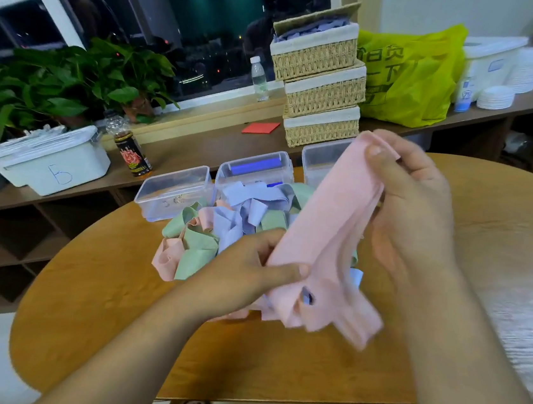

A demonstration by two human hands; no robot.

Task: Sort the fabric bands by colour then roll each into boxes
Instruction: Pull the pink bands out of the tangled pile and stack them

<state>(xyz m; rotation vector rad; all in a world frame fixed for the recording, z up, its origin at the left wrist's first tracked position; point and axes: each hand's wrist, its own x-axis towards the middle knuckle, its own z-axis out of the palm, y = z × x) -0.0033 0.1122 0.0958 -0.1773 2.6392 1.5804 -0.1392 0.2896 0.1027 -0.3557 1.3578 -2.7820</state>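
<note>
I hold a bunch of pink fabric bands (323,241) stretched above the round wooden table (106,310). My right hand (413,212) pinches their upper end, thumb on top. My left hand (250,273) grips the lower part, and the loose ends hang blurred below it. Behind them lies a tangled pile of green, lilac and pink bands (222,226). Three clear plastic boxes stand at the table's far edge: the left box (173,191) looks empty, the middle box (255,167) holds a rolled blue band, and the right box (319,161) is partly hidden by the pink bands.
Behind the table runs a wooden shelf with three stacked wicker baskets (321,85), a white bin (47,163), a dark bottle (131,153), a water bottle (260,78), a potted plant (62,85), a red card (260,128) and a yellow-green bag (412,75).
</note>
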